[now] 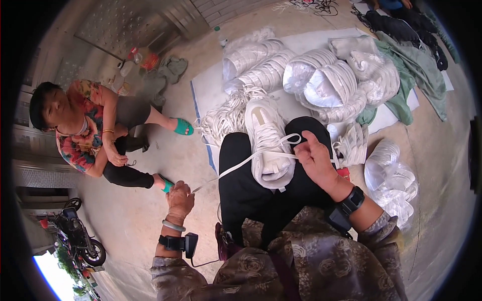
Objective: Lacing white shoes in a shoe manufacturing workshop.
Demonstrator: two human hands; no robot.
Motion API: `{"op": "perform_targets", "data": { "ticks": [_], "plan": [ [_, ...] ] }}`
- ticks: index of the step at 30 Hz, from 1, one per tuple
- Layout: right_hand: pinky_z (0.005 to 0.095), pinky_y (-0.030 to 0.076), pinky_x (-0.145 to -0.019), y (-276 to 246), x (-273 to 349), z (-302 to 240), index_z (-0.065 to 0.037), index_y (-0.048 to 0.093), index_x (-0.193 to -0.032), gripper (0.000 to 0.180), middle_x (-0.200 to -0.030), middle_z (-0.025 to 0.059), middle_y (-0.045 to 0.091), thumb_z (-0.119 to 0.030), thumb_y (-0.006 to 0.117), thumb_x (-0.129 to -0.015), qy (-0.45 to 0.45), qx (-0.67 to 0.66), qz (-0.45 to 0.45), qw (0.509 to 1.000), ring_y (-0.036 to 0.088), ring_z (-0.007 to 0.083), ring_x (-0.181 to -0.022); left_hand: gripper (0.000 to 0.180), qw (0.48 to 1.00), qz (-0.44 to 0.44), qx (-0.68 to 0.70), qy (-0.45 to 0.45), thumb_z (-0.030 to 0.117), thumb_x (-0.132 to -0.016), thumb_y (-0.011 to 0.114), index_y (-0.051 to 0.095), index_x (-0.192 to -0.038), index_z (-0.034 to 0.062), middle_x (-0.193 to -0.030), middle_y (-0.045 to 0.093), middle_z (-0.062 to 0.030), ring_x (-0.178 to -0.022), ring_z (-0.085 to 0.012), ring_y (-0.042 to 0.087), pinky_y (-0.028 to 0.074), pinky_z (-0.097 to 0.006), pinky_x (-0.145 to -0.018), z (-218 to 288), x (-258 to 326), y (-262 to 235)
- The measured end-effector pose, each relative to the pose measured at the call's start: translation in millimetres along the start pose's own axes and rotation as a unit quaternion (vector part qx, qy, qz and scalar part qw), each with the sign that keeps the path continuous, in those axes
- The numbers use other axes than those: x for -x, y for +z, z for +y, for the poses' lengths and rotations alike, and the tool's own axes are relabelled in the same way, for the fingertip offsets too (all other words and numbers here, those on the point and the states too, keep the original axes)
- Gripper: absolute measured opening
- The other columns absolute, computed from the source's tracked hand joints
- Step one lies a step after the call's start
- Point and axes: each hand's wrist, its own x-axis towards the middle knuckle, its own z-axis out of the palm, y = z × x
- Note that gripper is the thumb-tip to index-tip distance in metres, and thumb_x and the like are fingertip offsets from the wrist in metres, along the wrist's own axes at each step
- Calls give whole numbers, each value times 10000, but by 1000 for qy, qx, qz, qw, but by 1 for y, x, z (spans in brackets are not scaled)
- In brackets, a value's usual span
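A white lace-up sneaker [265, 133] rests on my black-trousered thighs, its heel toward me and its toe pointing away. Out to the left, my left hand [180, 200] is closed on one end of a white shoelace [236, 165], which runs taut from the shoe's upper eyelets. On the other side, my right hand [315, 156] pinches the lace beside the shoe's collar, where a small loop stands up near the fingertips. Crossed laces lie over the tongue. A tangled pile of white laces [221, 119] lies just beyond my left knee.
Bundles of white shoe pieces in clear plastic [326, 83] cover a white sheet [208, 93] ahead. More bundles [391, 175] lie at my right, near green cloth [396, 75]. A seated person in green slippers [95, 130] is at the left; a motorcycle [80, 233] stands behind.
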Motion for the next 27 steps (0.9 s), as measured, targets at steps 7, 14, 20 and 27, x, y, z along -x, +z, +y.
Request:
{"op": "perform_targets", "data": {
  "ticks": [7,14,20,27],
  "plan": [
    [266,514,-533,-12,-34,-31,19,395,-1224,398,-805,120,617,-136,509,-876,271,-77,-86,956,621,168,-709,290,892,212,239,320,146,-731,652,590,-1004,69,-1172,530,-114,-1073,-324,478,333,-453,-930,139,-32,-21],
    [268,516,-597,-13,-22,-23,-4,392,-1235,400,-845,108,614,-120,515,-873,240,-112,-93,960,613,156,-712,24,886,169,200,382,36,-763,584,562,-759,43,-936,572,-94,-951,-290,530,377,-428,-858,148,-17,-38],
    [260,500,-602,-27,-17,-25,-26,396,-1232,456,-827,66,601,-58,600,-825,166,-96,-136,972,583,127,-674,61,869,-106,290,386,47,-780,630,581,-749,26,-618,548,-118,-619,-299,568,430,-360,-603,74,7,-68],
    [354,480,-552,-64,-30,-64,-52,559,-1006,330,-780,101,570,-119,675,-705,-141,252,-174,941,593,276,-622,43,914,16,221,340,46,-772,634,597,-758,27,-589,540,-116,-588,-290,554,426,-362,-617,53,25,-66]
  ]
}}
